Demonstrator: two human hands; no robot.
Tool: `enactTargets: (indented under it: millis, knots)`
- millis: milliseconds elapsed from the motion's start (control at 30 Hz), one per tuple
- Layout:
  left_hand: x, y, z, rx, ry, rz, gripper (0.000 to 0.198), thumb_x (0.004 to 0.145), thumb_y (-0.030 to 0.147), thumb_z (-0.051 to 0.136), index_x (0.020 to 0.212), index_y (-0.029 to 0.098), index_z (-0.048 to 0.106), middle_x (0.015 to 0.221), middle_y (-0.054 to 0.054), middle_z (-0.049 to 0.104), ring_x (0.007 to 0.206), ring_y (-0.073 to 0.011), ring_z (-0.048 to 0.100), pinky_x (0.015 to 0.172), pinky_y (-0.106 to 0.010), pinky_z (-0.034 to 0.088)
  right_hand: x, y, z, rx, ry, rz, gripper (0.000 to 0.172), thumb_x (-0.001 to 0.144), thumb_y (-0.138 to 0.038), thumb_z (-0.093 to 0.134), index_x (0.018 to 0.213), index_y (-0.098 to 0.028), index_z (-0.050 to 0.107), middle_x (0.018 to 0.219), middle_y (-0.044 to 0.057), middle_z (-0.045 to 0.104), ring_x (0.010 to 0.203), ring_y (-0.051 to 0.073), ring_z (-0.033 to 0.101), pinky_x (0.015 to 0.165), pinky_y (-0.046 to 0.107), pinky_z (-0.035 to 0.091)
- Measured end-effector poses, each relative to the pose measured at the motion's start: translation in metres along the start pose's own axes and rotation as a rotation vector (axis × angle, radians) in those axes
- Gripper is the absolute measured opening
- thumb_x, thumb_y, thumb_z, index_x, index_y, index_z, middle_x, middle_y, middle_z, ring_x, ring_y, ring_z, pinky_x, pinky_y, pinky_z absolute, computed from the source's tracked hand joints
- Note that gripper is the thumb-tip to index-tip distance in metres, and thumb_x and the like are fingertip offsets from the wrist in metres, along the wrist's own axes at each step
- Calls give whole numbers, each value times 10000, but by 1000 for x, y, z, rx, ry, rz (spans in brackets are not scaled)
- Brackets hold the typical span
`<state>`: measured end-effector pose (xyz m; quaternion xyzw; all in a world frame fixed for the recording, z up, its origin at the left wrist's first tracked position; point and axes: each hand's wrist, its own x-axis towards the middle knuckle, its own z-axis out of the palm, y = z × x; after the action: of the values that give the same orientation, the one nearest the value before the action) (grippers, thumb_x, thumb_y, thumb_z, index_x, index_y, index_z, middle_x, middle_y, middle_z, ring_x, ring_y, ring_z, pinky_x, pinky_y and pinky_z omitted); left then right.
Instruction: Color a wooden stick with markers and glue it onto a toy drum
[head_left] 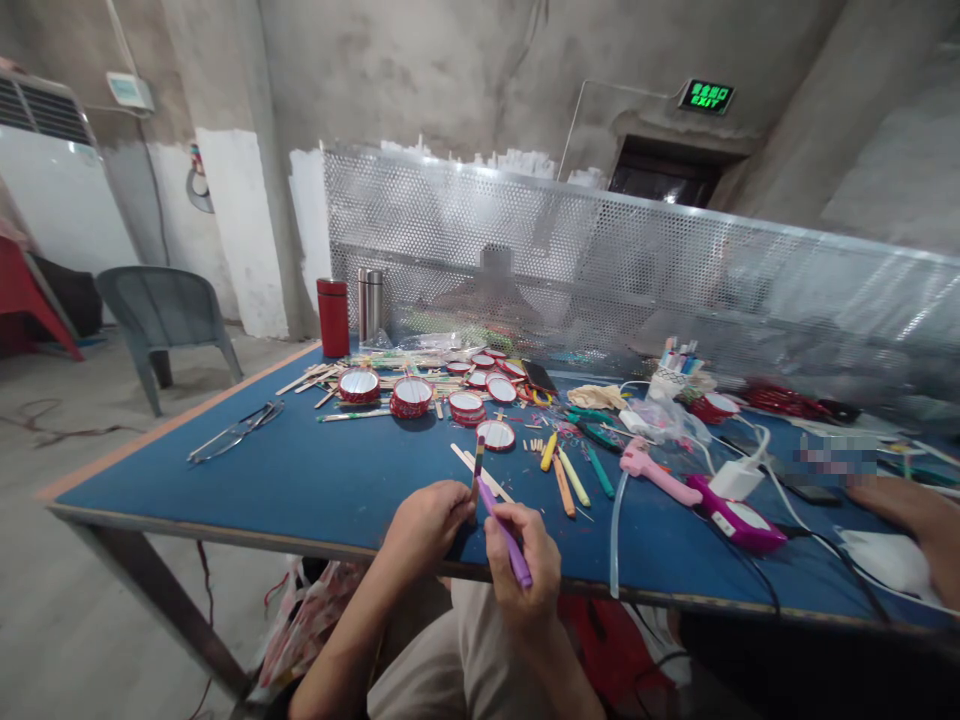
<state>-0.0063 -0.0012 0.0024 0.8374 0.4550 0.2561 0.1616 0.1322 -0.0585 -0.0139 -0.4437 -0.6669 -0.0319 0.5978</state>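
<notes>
My left hand [429, 525] pinches a flat wooden craft stick [479, 455] upright near the table's front edge; coloured bands mark its upper part. Held like a pen in my right hand [531, 562] is a purple marker [511, 540], its tip touching or very close to the stick. Two bare craft sticks [461, 455] lie just beyond my hands. To the right are a yellow marker [549, 451], an orange marker [563, 485], a pale yellow marker [574, 477] and a teal marker [600, 472]. A round red-rimmed white disc [496, 435] lies behind the sticks.
Stacks of red-rimmed discs [411, 397] and scattered sticks cover the table's back. Glasses [236, 432] lie left, near a red flask [333, 318]. A pink glue gun [660, 473], magenta power strip [739, 518] and cables lie right, beside another person's arm [900, 515]. A perforated metal panel [540, 250] stands behind.
</notes>
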Motion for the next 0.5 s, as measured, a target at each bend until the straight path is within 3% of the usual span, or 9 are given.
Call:
enactTargets:
  millis: [500]
  knots:
    - [-2, 3, -2, 19, 14, -21, 238, 901, 263, 408, 745, 197, 576, 767, -13, 636, 747, -148, 582, 647, -213, 374, 1, 2, 1, -52, 57, -5, 100, 870, -247, 517, 927, -197, 582, 777, 19, 646, 690, 137, 639, 640, 229, 495]
